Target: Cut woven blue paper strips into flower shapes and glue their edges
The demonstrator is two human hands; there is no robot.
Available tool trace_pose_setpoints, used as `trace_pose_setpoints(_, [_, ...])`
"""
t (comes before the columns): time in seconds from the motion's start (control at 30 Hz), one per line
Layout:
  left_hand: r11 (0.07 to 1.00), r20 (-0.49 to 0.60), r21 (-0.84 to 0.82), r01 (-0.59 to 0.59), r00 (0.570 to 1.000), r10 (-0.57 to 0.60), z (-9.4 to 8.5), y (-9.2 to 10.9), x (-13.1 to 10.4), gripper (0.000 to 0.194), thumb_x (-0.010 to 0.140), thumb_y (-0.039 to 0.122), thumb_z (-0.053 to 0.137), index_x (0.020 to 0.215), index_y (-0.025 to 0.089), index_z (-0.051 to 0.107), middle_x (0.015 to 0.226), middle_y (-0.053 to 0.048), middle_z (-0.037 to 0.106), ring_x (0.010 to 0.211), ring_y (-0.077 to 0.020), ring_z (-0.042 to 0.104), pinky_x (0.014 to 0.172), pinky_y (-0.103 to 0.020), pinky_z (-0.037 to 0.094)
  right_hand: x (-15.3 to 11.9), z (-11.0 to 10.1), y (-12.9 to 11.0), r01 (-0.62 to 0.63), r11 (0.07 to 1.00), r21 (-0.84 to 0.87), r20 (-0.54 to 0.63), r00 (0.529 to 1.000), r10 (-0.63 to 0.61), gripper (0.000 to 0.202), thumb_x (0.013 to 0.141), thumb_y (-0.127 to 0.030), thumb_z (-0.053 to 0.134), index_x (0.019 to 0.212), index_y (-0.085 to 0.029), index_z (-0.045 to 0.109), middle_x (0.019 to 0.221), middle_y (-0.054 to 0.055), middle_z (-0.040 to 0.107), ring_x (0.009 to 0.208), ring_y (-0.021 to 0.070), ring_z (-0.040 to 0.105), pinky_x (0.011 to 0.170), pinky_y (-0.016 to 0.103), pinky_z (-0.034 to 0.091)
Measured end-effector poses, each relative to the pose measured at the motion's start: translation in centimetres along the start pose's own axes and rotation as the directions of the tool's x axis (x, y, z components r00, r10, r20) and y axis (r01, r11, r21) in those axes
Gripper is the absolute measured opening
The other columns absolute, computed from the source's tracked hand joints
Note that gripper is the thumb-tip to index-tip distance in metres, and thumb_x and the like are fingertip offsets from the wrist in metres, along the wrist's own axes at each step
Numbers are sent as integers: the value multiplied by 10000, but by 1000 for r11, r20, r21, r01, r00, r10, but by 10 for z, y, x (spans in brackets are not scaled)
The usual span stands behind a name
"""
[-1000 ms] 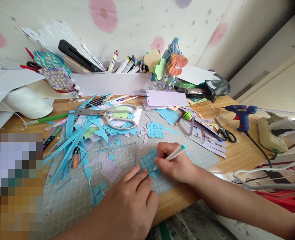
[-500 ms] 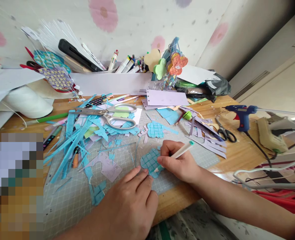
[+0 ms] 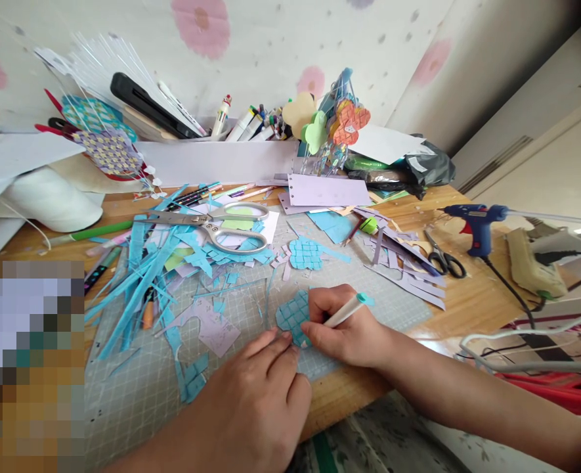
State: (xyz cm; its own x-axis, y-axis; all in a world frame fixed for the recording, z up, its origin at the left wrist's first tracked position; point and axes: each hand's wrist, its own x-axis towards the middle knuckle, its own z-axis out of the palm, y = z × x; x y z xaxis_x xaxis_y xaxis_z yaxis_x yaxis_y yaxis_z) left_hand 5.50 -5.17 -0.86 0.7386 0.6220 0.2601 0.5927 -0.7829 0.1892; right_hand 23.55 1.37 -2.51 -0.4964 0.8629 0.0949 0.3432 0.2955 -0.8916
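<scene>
A blue woven-paper cutout (image 3: 291, 314) with drawn grid lines lies flat on the grey cutting mat (image 3: 145, 407). My right hand (image 3: 346, 328) is closed around a white marker (image 3: 343, 311) with a green end, its tip low over the cutout's lower edge and mostly hidden by my fingers. My left hand (image 3: 265, 387) lies flat, fingers stretched out, with the fingertips on the cutout's lower left edge. A second, smaller blue woven cutout (image 3: 305, 253) rests just behind. Beside my left hand are a lilac paper scrap (image 3: 216, 328) and a blue woven scrap (image 3: 192, 378).
Large silver scissors (image 3: 221, 226) lie on blue paper strips (image 3: 142, 263) at the left. Small black scissors (image 3: 445, 259), a blue glue gun (image 3: 478, 226) and a power strip (image 3: 536, 263) are at the right. Paper flowers (image 3: 350, 123) hang behind, near several pens.
My right hand has shifted slightly left and down with the marker, which now leans at a different angle. My left hand stays on the cutout.
</scene>
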Motion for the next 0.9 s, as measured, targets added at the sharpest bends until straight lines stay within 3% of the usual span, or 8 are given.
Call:
trace_pose_setpoints(0.2, [1000, -9, 6, 2, 1000, -2, 0, 1, -1, 132, 815, 99, 491, 771, 168, 595, 1008, -96, 712, 1007, -217, 644, 1001, -393, 458, 4, -7, -2, -97, 983, 158, -94, 989, 112, 240, 658, -228, 552, 507, -206, 368, 482, -56, 382, 464, 83, 330, 431, 205, 272])
trace_pose_setpoints(0.5, [1000, -34, -6, -16, 999, 16, 2, -2, -1, 186, 830, 88, 451, 754, 171, 599, 963, -89, 712, 997, -211, 644, 1020, -453, 438, 2, -6, 5, -110, 964, 241, -187, 970, 158, 252, 657, -219, 562, 515, -214, 355, 463, -61, 378, 456, 87, 315, 430, 217, 260])
trace_pose_setpoints(0.73, [1000, -79, 5, -10, 997, 10, 1, -2, 2, 180, 838, 105, 457, 775, 159, 616, 1041, -101, 702, 1015, -221, 635, 1014, -443, 438, 5, -7, 0, -56, 996, 72, -188, 980, 68, 250, 652, -219, 537, 496, -211, 341, 472, -56, 366, 465, 87, 316, 435, 209, 269])
trace_pose_setpoints(0.9, [1000, -70, -4, 10, 997, -10, 4, -2, 1, 165, 825, 108, 466, 748, 167, 600, 964, -89, 705, 969, -221, 640, 995, -450, 448, 6, -4, 3, -20, 1000, -7, -182, 983, 18, 208, 648, -167, 519, 508, -204, 369, 478, -61, 359, 465, 81, 299, 438, 211, 242])
